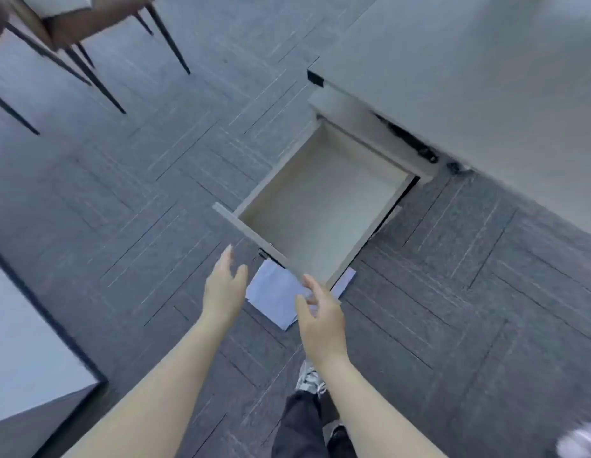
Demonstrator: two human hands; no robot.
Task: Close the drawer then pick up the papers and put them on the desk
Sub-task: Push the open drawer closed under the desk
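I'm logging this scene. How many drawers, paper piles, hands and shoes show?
Open drawer: 1
Pile of papers on the floor: 1
Hands, left hand and right hand: 2
Shoes: 1 clearly
Total: 5

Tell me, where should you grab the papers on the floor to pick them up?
Probably by the near corner of the pale blue sheets of paper, coming from the person's side. They lie flat on the grey carpet, and their far part sits under the open beige drawer, so only the near part is free. Closing the drawer first would uncover more.
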